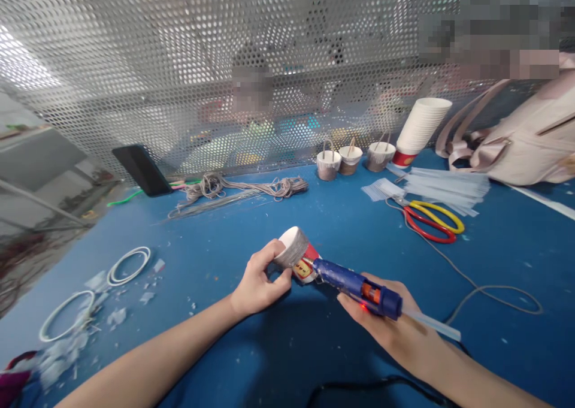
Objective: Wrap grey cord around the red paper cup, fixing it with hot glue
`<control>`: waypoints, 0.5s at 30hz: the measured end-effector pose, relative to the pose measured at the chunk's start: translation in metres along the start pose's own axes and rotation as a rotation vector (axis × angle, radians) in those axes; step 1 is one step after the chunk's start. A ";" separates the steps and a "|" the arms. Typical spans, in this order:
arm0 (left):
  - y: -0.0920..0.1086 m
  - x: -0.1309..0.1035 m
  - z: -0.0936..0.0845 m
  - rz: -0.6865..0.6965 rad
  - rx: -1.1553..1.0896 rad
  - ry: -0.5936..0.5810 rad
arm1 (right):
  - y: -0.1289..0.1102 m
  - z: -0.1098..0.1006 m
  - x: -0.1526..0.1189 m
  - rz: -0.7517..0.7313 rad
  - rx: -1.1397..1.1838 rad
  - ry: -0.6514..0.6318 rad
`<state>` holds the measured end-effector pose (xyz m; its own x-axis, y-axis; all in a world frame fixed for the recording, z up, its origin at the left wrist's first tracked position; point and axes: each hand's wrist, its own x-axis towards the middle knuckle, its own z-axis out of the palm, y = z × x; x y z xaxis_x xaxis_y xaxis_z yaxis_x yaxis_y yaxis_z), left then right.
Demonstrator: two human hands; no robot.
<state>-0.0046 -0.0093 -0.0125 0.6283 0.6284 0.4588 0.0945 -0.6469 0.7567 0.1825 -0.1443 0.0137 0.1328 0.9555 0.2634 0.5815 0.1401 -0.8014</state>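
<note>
A paper cup (294, 249), its rim side wrapped in grey cord and its lower part red, lies tilted in my left hand (263, 281), whose thumb and fingers pinch it near the opening. My right hand (390, 315) is wrapped round a blue glue gun (344, 278) with a clear glue stick (433, 324) out of its back. The gun's nozzle is at the red part of the cup, beside the cord. A small red light glows on the gun.
Three small cord-wrapped cups (329, 166), stacked paper cups (422, 126), glue sticks (444, 186), scissors (433, 221) and a bag (534, 132) are at the back right. Cord bundles (287, 186) and a phone (142, 170) lie back left; white rings (129, 266) lie left. A mesh screen (179, 108) stands behind.
</note>
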 end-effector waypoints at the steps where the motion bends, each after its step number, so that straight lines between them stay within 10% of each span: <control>1: 0.000 0.000 0.000 0.000 0.001 -0.001 | 0.000 -0.001 0.000 0.003 -0.005 0.000; 15: 0.004 0.001 0.001 -0.054 0.033 -0.003 | 0.008 0.014 -0.010 -0.031 0.120 -0.067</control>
<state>-0.0029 -0.0117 -0.0101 0.6235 0.6619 0.4162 0.1543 -0.6260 0.7645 0.1745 -0.1487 -0.0025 0.0604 0.9648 0.2559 0.4842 0.1958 -0.8527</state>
